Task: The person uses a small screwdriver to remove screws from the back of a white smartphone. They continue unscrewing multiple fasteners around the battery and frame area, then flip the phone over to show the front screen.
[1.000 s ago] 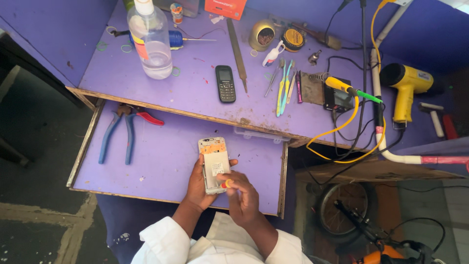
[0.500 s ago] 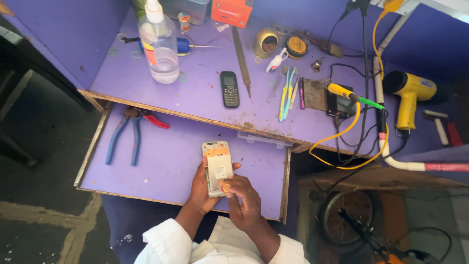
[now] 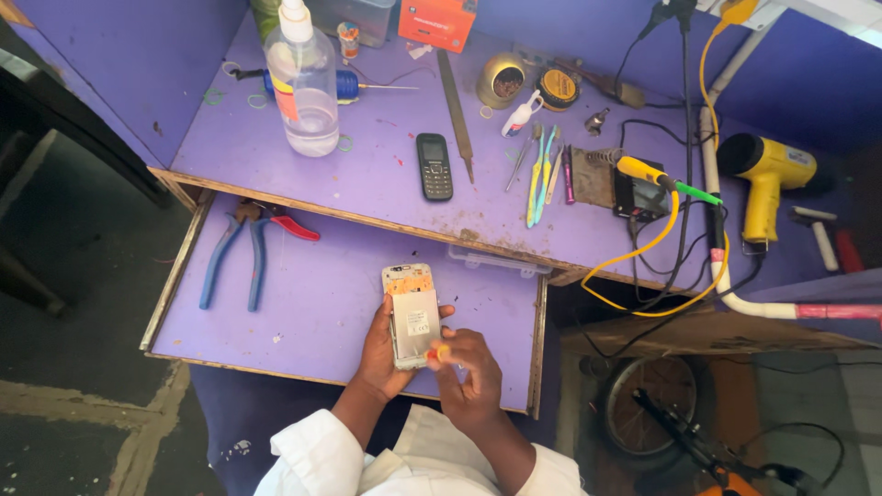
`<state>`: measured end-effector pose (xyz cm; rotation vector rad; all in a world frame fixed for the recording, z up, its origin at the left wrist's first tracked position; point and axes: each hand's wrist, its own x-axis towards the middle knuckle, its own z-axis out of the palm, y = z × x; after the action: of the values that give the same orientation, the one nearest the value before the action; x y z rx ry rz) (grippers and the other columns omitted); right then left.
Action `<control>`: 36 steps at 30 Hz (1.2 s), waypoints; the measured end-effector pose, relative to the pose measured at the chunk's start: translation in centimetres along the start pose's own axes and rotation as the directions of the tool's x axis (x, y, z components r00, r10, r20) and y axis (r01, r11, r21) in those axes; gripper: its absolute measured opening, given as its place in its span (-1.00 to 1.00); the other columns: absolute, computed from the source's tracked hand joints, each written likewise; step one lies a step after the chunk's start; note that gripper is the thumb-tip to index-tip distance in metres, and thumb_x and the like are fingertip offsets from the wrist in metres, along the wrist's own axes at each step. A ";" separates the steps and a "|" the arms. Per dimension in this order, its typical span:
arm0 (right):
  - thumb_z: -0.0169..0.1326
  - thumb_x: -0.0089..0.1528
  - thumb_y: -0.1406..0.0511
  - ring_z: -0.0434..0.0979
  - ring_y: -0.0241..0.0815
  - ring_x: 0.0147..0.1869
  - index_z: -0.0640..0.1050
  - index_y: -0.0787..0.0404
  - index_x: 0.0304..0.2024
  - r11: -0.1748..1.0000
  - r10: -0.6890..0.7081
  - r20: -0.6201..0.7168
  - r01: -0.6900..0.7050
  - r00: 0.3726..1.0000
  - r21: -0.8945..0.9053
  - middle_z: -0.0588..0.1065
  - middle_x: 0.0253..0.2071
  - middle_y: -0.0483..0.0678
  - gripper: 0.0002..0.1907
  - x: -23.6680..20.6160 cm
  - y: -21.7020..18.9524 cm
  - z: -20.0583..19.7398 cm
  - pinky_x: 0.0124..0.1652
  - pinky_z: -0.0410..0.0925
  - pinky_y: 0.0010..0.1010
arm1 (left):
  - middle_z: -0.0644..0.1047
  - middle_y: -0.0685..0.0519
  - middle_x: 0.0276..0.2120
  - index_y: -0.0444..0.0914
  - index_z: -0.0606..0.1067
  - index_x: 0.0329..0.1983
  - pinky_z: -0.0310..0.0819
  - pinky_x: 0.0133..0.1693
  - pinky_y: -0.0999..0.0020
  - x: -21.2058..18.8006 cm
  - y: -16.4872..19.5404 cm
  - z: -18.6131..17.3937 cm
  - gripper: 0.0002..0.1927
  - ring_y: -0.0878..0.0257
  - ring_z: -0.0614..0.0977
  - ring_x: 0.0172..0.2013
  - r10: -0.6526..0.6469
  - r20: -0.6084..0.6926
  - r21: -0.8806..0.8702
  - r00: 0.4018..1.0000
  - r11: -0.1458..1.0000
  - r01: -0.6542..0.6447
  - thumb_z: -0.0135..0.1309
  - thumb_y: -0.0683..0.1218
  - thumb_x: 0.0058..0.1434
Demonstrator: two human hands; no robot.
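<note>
White phone [image 3: 412, 312] with its back off sits gripped in my left hand [image 3: 386, 354]; my right hand [image 3: 469, 377] pinches a small orange-tipped tool [image 3: 441, 351] at its lower edge, needing steady aim.

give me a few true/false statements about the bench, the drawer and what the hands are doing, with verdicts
1. The left hand holds an opened phone over the pulled-out drawer. True.
2. The right hand rests on the yellow heat gun. False: it is at the opened phone's lower end.
3. Blue-handled pliers lie in the drawer. True.
4. The small black phone lies in the drawer. False: it lies on the benchtop.
5. The clear bottle lies on its side. False: it stands upright.
</note>
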<state>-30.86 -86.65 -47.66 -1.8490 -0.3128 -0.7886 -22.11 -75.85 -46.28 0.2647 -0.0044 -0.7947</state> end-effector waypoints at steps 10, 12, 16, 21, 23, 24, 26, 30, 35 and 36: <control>0.06 0.35 0.58 0.59 -0.10 0.10 0.38 0.12 0.15 1.000 -0.024 0.033 0.023 0.999 0.016 0.55 0.06 0.07 -0.60 -0.2 -0.5 1.1 0.35 0.34 -0.03 | 0.48 -0.31 0.11 -0.19 0.27 0.34 0.65 -0.12 0.08 -0.4 0.5 -0.3 -0.32 -0.06 0.65 -0.12 -0.004 -0.037 -0.008 0.999 1.000 0.004 -0.29 0.37 0.41; -0.01 0.35 0.59 0.56 -0.03 0.17 0.34 0.14 0.16 0.997 0.017 0.056 -0.021 0.998 0.075 0.53 0.10 0.14 -0.60 -0.2 -0.9 1.4 0.37 0.26 -0.01 | 0.49 -0.32 0.11 -0.18 0.27 0.35 0.65 -0.12 0.09 -0.4 0.6 -0.4 -0.31 -0.05 0.66 -0.12 -0.007 -0.061 0.001 0.998 1.000 0.007 -0.29 0.37 0.40; 0.27 0.24 0.48 0.48 -0.10 0.10 0.38 0.09 0.11 0.995 -0.078 0.048 0.081 0.996 -0.062 0.43 0.00 0.04 -0.53 0.1 -1.0 1.8 0.27 0.36 -0.08 | 0.50 -0.33 0.12 -0.21 0.27 0.37 0.64 -0.15 0.11 -0.6 0.8 -0.5 -0.30 -0.05 0.66 -0.12 0.009 -0.037 0.012 0.999 1.000 -0.009 -0.27 0.37 0.43; 0.01 0.31 0.61 0.58 -0.03 0.11 0.39 0.16 0.15 0.997 0.017 0.121 -0.026 0.993 0.074 0.49 0.13 0.18 -0.58 -0.4 -0.9 1.9 0.12 0.46 -0.22 | 0.50 -0.30 0.11 -0.19 0.28 0.34 0.65 -0.10 0.09 -0.8 0.9 -0.8 -0.30 -0.04 0.66 -0.11 -0.016 -0.071 -0.008 0.997 1.000 0.016 -0.29 0.37 0.39; 0.04 0.30 0.59 0.54 -0.03 0.13 0.36 0.14 0.15 0.997 -0.011 0.103 0.003 0.995 0.079 0.44 0.14 0.16 -0.57 -0.8 -0.8 1.9 0.13 0.44 -0.26 | 0.50 -0.30 0.12 -0.22 0.28 0.35 0.65 -0.10 0.07 -0.9 0.9 -0.9 -0.30 -0.02 0.65 -0.09 -0.014 -0.073 -0.015 0.997 1.000 0.013 -0.30 0.37 0.41; 0.12 0.29 0.56 0.53 -0.08 0.12 0.37 0.10 0.14 0.998 -0.037 0.070 0.033 0.997 0.058 0.42 0.11 0.10 -0.56 -1.0 -0.7 1.9 0.14 0.43 -0.29 | 0.50 -0.30 0.12 -0.23 0.29 0.34 0.65 -0.11 0.07 -0.8 1.0 -1.0 -0.29 -0.03 0.65 -0.10 -0.021 -0.065 -0.012 0.998 1.000 0.021 -0.30 0.37 0.42; 0.14 0.29 0.56 0.56 -0.10 0.09 0.39 0.09 0.11 0.999 -0.038 0.050 0.039 0.998 -0.002 0.46 0.07 0.05 -0.58 -1.2 -0.2 1.8 0.12 0.46 -0.30 | 0.51 -0.29 0.12 -0.24 0.30 0.34 0.63 -0.14 0.07 -0.7 1.1 -1.4 -0.28 -0.05 0.65 -0.11 -0.030 -0.050 -0.014 0.998 0.999 0.029 -0.31 0.39 0.42; 0.11 0.28 0.53 0.52 0.08 0.15 0.35 0.20 0.11 1.000 0.028 0.031 -0.028 0.999 -0.005 0.45 0.13 0.19 -0.61 -2.6 1.1 1.8 0.15 0.41 -0.15 | 0.52 -0.25 0.11 -0.19 0.31 0.35 0.63 -0.08 0.05 -0.6 0.9 -2.9 -0.30 -0.05 0.65 -0.10 -0.014 -0.084 0.004 0.996 1.000 0.014 -0.31 0.38 0.41; 0.22 0.36 0.45 0.54 -0.03 0.14 0.35 0.13 0.08 0.998 0.053 -0.036 -0.054 0.998 -0.023 0.45 0.12 0.09 -0.64 -4.7 3.2 1.8 0.14 0.45 -0.23 | 0.52 -0.28 0.13 -0.27 0.33 0.36 0.61 -0.02 0.02 -0.1 0.5 -5.3 -0.27 -0.06 0.64 -0.06 -0.003 -0.040 0.006 0.999 1.000 0.003 -0.30 0.37 0.47; 0.16 0.41 0.47 0.57 -0.04 0.13 0.34 0.15 0.13 0.987 0.136 -0.033 -0.133 0.990 0.093 0.49 0.15 0.13 -0.67 -5.0 3.5 1.8 0.13 0.47 -0.22 | 0.52 -0.29 0.13 -0.27 0.33 0.36 0.61 -0.01 0.02 0.0 0.4 -5.6 -0.28 -0.06 0.65 -0.06 0.001 -0.037 -0.002 0.999 1.000 -0.001 -0.30 0.37 0.48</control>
<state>-32.01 -85.71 -53.83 -1.7476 -0.1934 -0.7054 -21.24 -74.26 -51.57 0.2769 0.0310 -0.7886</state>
